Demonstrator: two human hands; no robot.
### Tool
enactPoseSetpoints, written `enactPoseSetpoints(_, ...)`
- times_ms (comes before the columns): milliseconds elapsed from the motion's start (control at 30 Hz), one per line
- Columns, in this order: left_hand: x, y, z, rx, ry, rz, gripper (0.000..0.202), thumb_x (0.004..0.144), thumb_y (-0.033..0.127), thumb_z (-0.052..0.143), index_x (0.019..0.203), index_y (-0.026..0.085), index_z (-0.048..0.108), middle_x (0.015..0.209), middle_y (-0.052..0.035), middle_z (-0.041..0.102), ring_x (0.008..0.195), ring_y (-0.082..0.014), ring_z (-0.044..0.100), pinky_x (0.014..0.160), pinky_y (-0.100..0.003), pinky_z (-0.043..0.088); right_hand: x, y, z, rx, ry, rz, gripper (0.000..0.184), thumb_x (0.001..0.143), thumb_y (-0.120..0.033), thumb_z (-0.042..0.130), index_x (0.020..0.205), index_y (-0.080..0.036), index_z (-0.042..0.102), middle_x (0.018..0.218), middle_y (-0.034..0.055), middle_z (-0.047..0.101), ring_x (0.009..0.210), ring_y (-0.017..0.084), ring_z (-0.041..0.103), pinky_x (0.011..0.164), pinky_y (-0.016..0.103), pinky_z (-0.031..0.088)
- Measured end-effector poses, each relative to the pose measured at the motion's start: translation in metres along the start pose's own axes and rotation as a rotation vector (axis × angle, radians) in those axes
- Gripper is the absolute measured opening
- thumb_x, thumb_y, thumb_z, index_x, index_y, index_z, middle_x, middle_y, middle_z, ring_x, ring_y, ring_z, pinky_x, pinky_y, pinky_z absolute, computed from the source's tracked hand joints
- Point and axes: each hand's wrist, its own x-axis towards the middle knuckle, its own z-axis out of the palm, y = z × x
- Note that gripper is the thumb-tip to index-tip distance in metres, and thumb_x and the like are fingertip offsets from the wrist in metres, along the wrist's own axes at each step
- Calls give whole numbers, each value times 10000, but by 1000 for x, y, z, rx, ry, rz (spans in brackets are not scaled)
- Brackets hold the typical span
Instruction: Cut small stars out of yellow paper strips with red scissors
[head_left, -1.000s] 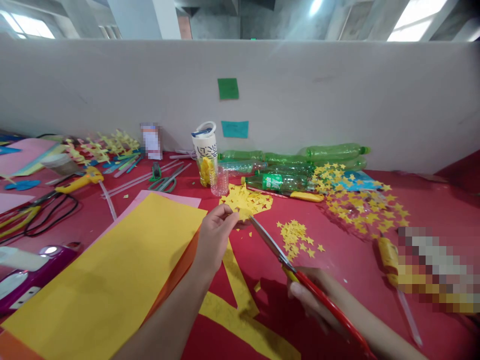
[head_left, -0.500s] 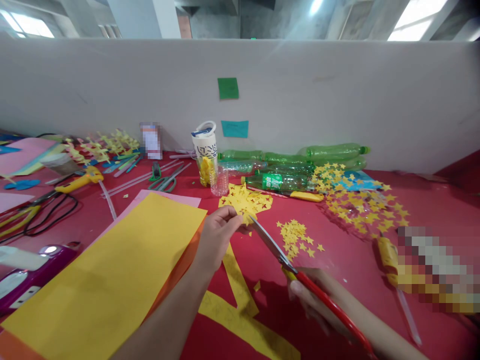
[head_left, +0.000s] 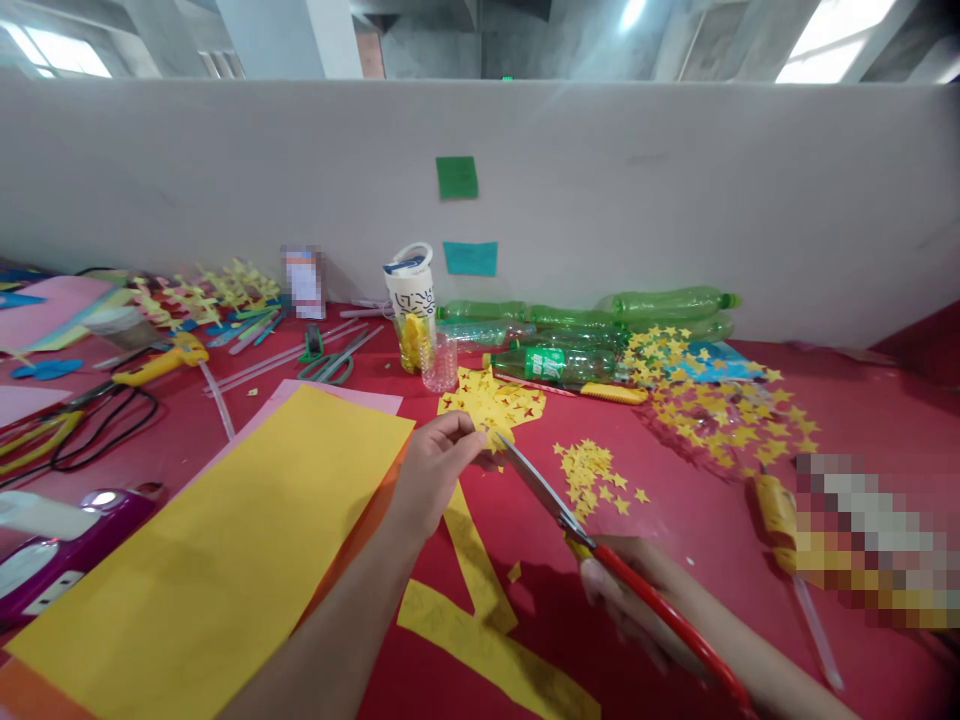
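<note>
My left hand (head_left: 431, 470) pinches a small piece of yellow paper (head_left: 490, 438) between thumb and finger, most of it hidden. In my right hand (head_left: 626, 590) is a pair of scissors (head_left: 544, 488) with red handles, the blade tips at the yellow piece. Just behind lies a yellow sheet (head_left: 525, 400) with star-shaped holes. A pile of small yellow paper stars (head_left: 585, 468) sits right of the blades. Yellow paper strips (head_left: 495, 660) and a tiny scrap (head_left: 514, 572) lie in front, between my forearms.
Yellow sheets (head_left: 247, 530) cover the left side. A purple device (head_left: 82, 550) and a yellow glue gun (head_left: 165, 362) lie farther left. Green plastic bottles (head_left: 577, 362), a white cup (head_left: 409, 290) and spread yellow stars (head_left: 712, 410) stand behind. Another glue gun (head_left: 776, 515) lies right.
The scissor tips have shifted very slightly at the yellow piece, which shows a little differently between them and my fingers. Both hands are almost still.
</note>
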Motion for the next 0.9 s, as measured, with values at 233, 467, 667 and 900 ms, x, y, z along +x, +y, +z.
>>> enactPoseSetpoints(233,1,0,-1,-3,-4,-10,136,798,178,565,664,155,567,636,-1,672,629,-151,670,663,-264,514,-1,-2,0,-19,-16,8,505,833,-666,423,676,-186,420,533,-99,283,428,49,299,396,172,255)
enactPoseSetpoints(467,0,1,0,-1,5,-13,136,791,183,570,658,156,565,626,2,667,622,-152,670,657,-265,512,-1,-4,0,-40,-14,-4,492,857,-648,396,668,-195,398,528,-99,273,423,49,287,395,173,247)
enactPoseSetpoints(667,0,0,0,-2,6,-8,137,793,182,570,658,155,572,625,1,667,619,-152,670,654,-265,513,-1,-5,0,-42,-18,-8,493,849,-653,411,662,-197,400,508,-100,289,400,44,294,374,164,247)
enactPoseSetpoints(900,0,0,0,-43,-2,-4,141,797,182,580,659,150,582,632,-9,675,623,-154,666,644,-263,514,2,0,0,-61,21,17,536,795,-711,430,670,-190,431,466,-100,330,341,38,315,306,149,239)
